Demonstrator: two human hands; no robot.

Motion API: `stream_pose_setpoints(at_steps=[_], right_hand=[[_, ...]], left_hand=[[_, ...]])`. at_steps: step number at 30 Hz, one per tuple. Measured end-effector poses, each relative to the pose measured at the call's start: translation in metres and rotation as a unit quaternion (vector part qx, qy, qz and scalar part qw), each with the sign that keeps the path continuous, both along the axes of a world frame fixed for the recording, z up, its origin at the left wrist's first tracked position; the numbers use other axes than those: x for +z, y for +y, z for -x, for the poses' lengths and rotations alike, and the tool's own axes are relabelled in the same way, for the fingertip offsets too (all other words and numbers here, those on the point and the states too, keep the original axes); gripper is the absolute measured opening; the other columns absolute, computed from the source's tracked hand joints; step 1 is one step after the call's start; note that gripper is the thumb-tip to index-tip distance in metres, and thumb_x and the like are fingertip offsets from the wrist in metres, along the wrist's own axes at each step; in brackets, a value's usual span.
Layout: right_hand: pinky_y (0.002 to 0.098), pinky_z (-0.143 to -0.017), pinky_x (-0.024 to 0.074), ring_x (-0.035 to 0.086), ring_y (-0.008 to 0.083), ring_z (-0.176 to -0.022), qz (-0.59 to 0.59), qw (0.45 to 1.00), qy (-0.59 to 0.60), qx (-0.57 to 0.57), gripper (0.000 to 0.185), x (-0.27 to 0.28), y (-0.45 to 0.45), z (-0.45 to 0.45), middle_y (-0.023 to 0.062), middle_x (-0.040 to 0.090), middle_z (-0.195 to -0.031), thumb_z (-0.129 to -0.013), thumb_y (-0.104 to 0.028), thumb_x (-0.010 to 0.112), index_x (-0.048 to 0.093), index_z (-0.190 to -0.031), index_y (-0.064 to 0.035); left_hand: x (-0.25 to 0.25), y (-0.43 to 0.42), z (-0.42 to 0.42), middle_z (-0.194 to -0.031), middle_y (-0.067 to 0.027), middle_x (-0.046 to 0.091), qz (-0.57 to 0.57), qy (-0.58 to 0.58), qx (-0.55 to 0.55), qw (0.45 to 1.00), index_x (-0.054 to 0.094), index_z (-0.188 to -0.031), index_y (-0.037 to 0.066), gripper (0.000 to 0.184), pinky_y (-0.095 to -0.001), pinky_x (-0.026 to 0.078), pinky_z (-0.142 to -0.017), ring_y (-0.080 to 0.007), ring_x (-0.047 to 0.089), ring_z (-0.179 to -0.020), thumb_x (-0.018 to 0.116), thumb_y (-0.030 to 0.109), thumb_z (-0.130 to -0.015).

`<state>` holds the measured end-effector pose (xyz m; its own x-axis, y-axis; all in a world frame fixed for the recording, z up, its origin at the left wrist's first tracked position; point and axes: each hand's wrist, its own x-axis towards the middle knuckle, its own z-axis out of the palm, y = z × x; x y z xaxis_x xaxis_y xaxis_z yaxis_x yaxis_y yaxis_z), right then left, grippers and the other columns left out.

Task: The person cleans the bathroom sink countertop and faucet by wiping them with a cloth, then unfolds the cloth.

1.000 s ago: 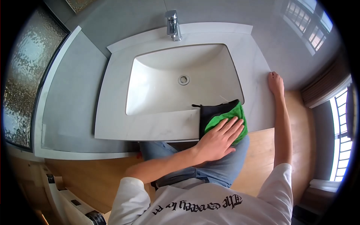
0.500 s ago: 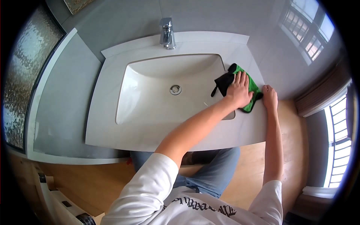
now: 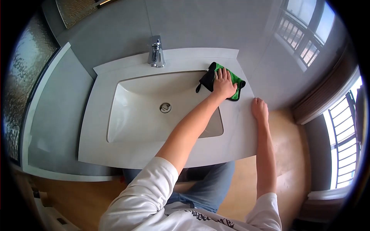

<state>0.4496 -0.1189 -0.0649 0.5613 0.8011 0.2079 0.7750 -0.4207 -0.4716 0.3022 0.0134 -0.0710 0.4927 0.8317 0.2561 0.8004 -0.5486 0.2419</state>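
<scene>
A green and black cloth [image 3: 237, 92] lies bunched on the right side of the countertop, its black part hanging over the rim of the white sink [image 3: 142, 111]. My left hand [image 3: 224, 84] reaches across the basin and presses flat on this cloth, fingers stretched out. Over at the right edge of the white countertop [image 3: 239, 131], my right hand [image 3: 260, 109] is closed, its fingers curled at the edge; their undersides are hidden. The cloth lies between the two hands, apart from the right one.
A chrome faucet [image 3: 156, 54] stands behind the sink, and a round drain [image 3: 165, 107] sits in the basin. Grey wall panels [image 3: 192, 23] rise behind. Left is a low ledge [image 3: 54, 115] with textured glass; right are a curtain [image 3: 327, 92] and a barred window [image 3: 343, 134].
My left hand and the cloth have moved back along the countertop toward the rear wall. My right hand stays at the right edge. The camera view has shifted.
</scene>
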Motion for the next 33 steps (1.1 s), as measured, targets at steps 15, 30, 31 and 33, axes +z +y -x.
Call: stream_pose_setpoints(at_steps=[15,30,31,33], right_hand=[[0.0498,-0.085,0.0447,0.057,0.0436,-0.094,-0.014,0.999,-0.029,0.002,0.04,0.0,-0.001,0.002,0.024,0.062,-0.1,-0.088,-0.031,0.037,0.065,-0.095,-0.0031],[0.0486,-0.085,0.0439,0.056,0.0434,-0.096,0.014,0.996,-0.087,0.022,0.042,-0.009,0.001,-0.012,0.0226,0.062,-0.101,-0.089,-0.033,0.036,0.064,-0.099,-0.0036],[0.0489,-0.085,0.0435,0.056,0.044,-0.095,0.002,0.996,-0.088,0.017,0.043,-0.013,0.003,-0.015,0.0232,0.062,-0.1,-0.089,-0.034,0.037,0.064,-0.099,-0.0027],[0.0491,-0.085,0.0434,0.056,0.0441,-0.095,0.004,0.996,-0.08,0.033,0.043,-0.015,0.003,-0.02,0.0233,0.062,-0.1,-0.089,-0.034,0.037,0.064,-0.099,-0.0026]], left_hand=[[0.036,-0.211,0.193,-0.142,-0.015,0.035,0.01,0.036,-0.389,0.92,0.042,-0.134,0.007,0.056,-0.0503,0.024,-0.109,-0.0326,0.028,-0.135,0.054,0.035,-0.087],[0.047,-0.328,0.41,-0.092,-0.0069,0.052,-0.106,-0.021,0.151,0.983,0.057,-0.085,0.006,0.022,-0.0388,0.038,-0.079,-0.0256,0.051,-0.089,0.07,0.02,-0.073],[0.05,-0.332,0.421,-0.096,-0.0076,0.053,-0.088,-0.036,0.14,0.986,0.058,-0.086,0.005,0.023,-0.039,0.038,-0.08,-0.0261,0.052,-0.091,0.07,0.019,-0.073],[0.059,-0.338,0.432,-0.11,-0.0132,0.054,-0.026,-0.078,0.116,0.99,0.057,-0.092,0.004,0.024,-0.0434,0.038,-0.09,-0.0326,0.051,-0.103,0.069,0.016,-0.075]])
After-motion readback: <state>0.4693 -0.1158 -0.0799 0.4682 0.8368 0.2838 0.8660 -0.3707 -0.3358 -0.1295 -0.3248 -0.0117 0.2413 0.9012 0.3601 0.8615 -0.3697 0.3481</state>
